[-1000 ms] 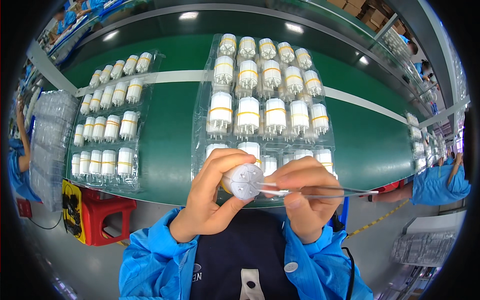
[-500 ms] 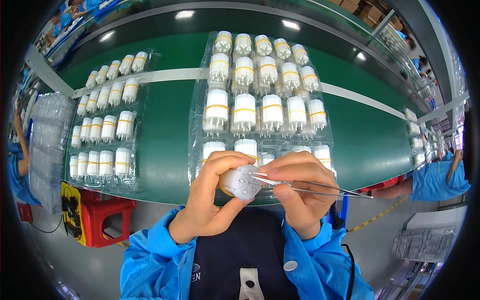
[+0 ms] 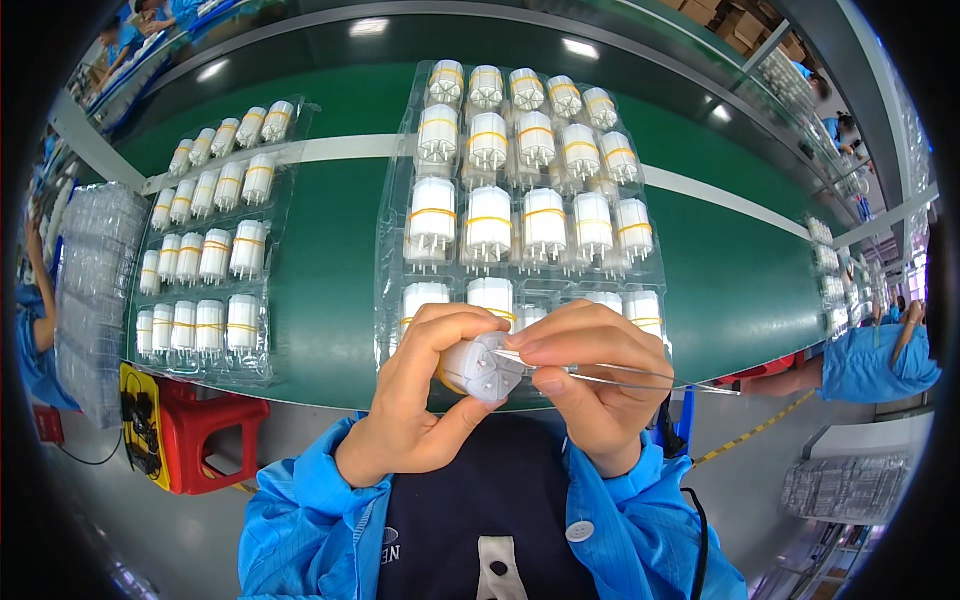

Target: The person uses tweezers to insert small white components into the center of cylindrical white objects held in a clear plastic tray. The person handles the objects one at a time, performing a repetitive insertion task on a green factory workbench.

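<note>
In my left hand I grip a white cylindrical part, thumb below and fingers curled over the top. Its pale end face, with small pins and raised dividers, is turned up toward me and to the right. My right hand pinches a pair of thin metal tweezers between thumb and fingers. Their tips touch or nearly touch the end face near its upper right. Just beyond my hands a clear plastic tray holds rows of similar white cylinders with yellow bands and pins pointing down.
Left on the green conveyor belt lies a second tray of banded cylinders. A red stool stands below at left, by stacked clear trays. A co-worker in a blue sleeve is at the far right.
My right fingers and the tweezers have shifted slightly left, closer to the end face. The left-hand tray has moved a little to the left. My left hand stays almost still.
</note>
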Motion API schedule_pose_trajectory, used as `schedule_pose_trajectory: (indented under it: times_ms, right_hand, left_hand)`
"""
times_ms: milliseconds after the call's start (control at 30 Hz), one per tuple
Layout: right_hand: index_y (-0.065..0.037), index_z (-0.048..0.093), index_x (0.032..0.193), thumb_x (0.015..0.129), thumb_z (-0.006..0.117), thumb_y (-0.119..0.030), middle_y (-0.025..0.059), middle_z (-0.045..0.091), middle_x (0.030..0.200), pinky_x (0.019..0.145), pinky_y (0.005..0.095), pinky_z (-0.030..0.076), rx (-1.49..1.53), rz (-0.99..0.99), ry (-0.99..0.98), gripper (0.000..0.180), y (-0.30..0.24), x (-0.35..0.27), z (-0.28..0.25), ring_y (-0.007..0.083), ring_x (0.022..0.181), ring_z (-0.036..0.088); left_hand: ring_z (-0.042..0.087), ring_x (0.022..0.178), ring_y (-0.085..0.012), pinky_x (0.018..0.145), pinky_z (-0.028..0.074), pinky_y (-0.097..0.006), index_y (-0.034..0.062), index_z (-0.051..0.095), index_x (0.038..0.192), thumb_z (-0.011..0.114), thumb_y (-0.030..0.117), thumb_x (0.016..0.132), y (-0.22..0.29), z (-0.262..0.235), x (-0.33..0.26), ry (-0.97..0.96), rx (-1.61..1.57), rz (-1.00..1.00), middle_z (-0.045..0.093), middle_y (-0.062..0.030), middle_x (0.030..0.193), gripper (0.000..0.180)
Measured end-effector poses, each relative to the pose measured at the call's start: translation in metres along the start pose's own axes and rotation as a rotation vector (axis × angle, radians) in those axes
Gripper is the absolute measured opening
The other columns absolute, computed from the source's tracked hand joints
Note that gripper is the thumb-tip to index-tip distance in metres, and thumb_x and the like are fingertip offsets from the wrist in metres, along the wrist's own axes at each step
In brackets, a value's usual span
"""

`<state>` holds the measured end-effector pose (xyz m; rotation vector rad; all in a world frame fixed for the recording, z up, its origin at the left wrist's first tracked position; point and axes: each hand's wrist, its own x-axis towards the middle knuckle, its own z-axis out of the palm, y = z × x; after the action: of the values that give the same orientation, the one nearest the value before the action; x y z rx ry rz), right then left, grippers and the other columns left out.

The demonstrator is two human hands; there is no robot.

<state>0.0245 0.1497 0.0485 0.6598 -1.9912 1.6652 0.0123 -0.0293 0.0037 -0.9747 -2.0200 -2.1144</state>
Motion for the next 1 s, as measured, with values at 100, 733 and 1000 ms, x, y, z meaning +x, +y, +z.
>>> schedule_pose_trajectory:
  times_ms: [100, 733, 1000]
  right_hand:
    - [0.001, 0.073, 0.09, 0.074, 0.072, 0.003, 0.0142, 0.071, 0.088, 0.063, 0.0308, 0.054, -0.015, 0.014, 0.007, 0.016, -0.001, -0.0009, 0.0003, 0.0256, 0.076, 0.069]
    - [0.001, 0.072, 0.091, 0.075, 0.072, 0.003, 0.0147, 0.071, 0.088, 0.065, 0.0313, 0.055, -0.04, -0.003, -0.015, 0.016, -0.0022, 0.002, 0.001, 0.0258, 0.076, 0.07]
    - [0.003, 0.07, 0.091, 0.077, 0.07, 0.004, 0.0155, 0.07, 0.086, 0.066, 0.0294, 0.054, 0.021, 0.052, 0.052, 0.014, 0.0001, -0.0023, 0.0028, 0.0237, 0.077, 0.069]
  left_hand:
    - [0.056, 0.108, -0.0327, 0.093, 0.045, -0.039, -0.0027, 0.049, 0.124, 0.069, 0.0, 0.075, -0.0014, -0.0004, -0.0006, -0.004, 0.001, 0.004, 0.057, -0.0198, 0.119, 0.053]
    - [0.056, 0.108, -0.0326, 0.093, 0.045, -0.039, -0.0022, 0.048, 0.123, 0.069, -0.002, 0.074, -0.0002, -0.0006, -0.0004, 0.004, 0.006, 0.006, 0.056, -0.0197, 0.119, 0.054]
    - [0.055, 0.111, -0.025, 0.096, 0.044, -0.036, -0.0017, 0.043, 0.125, 0.067, -0.002, 0.081, -0.0039, -0.0061, 0.0009, -0.09, 0.114, 0.065, 0.05, -0.0187, 0.12, 0.05]
